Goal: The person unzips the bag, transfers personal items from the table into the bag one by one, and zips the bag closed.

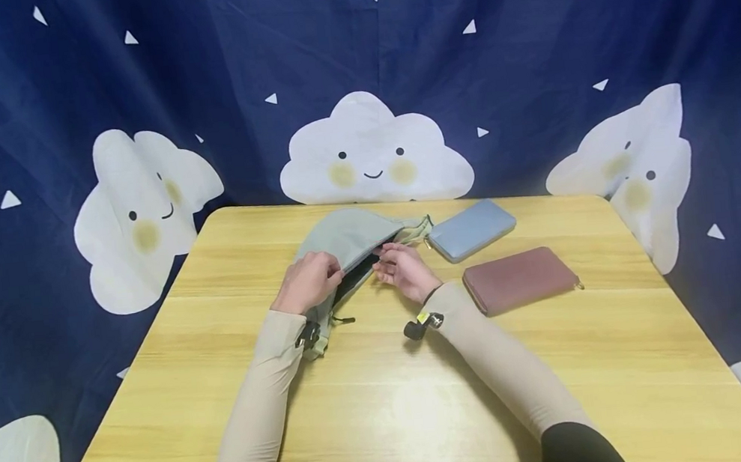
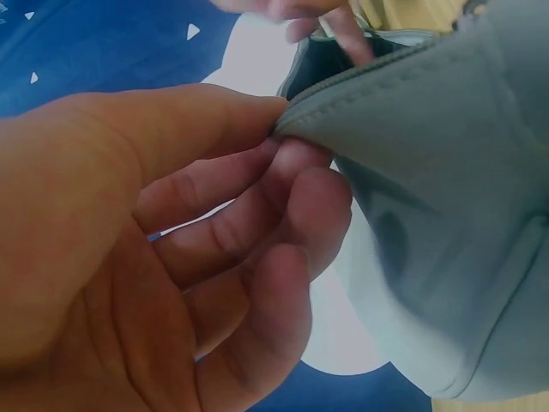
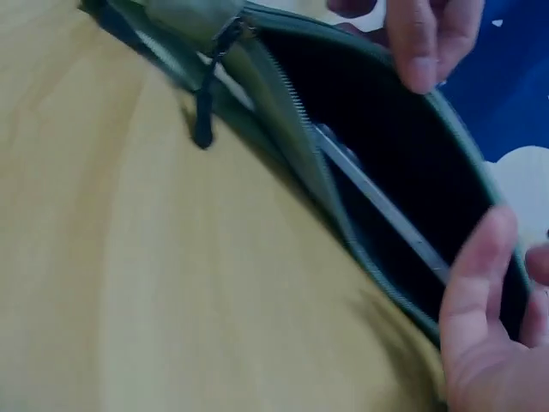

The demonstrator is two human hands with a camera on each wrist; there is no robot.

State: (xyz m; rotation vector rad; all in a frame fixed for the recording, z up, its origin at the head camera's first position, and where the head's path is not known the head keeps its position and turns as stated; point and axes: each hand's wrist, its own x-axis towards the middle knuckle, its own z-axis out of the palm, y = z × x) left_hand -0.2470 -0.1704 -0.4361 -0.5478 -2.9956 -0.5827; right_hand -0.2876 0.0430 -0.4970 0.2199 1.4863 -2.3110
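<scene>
A pale grey-green zippered bag (image 1: 350, 229) lies on the table with its zip undone and its dark mouth facing me. My left hand (image 1: 310, 281) pinches the upper edge of the opening between thumb and fingertips, as the left wrist view shows close up. At the opening's other end, my right hand (image 1: 407, 266) has its thumb inside the mouth and its fingers across the same edge. Within the dark interior, the right wrist view shows a thin light-grey strip (image 3: 382, 202); what it belongs to is hidden. A dark zip pull (image 3: 204, 107) hangs at the near end.
Right of the bag lie a light-blue zip wallet (image 1: 474, 230) and, nearer me, a mauve zip wallet (image 1: 521, 279). The wooden table (image 1: 389, 410) has rounded corners. Behind it hangs a dark-blue curtain (image 1: 224, 65) printed with clouds.
</scene>
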